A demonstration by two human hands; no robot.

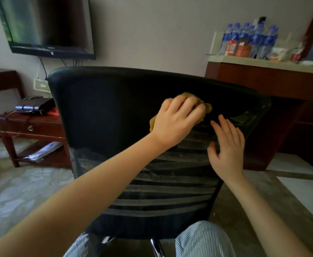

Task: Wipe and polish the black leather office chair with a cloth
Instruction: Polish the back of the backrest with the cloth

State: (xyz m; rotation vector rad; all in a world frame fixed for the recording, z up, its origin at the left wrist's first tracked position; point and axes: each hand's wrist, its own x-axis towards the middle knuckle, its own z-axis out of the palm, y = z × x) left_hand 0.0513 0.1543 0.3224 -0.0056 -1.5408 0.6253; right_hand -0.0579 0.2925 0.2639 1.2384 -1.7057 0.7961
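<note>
At the centre of the view, seen from behind, stands the black office chair [105, 112], its backrest upright and facing the person; the upper band is smooth dark leather, and below it runs a mesh panel with grey horizontal ribs that look dusty. On the leather band, right of its middle, lies the yellow cloth [206, 108], bunched under the left hand [176, 121]; the fingers [187, 104] are curled over the wad and press it against the backrest, with cloth showing past the knuckles and below the heel of the hand. Just beside it, lower and to the right, the right hand [228, 149] is spread flat with straight fingers and holds nothing; whether its palm touches the mesh or hovers just off it I cannot tell.

The step in hand looks like wiping the top band of the backrest; the ribs below seem not yet done. A sensible next move would call for carrying the cloth along the band toward its right edge, then down onto the ribs, with the free hand bracing the chair so it does not swivel or roll.

Striped trousers [204, 238] show at the bottom edge. Further out, a side table [31, 127] with a dark bag [33, 106] stands left under a wall television [46, 25]; a counter [263, 64] with water bottles [254, 39] stands right.
</note>
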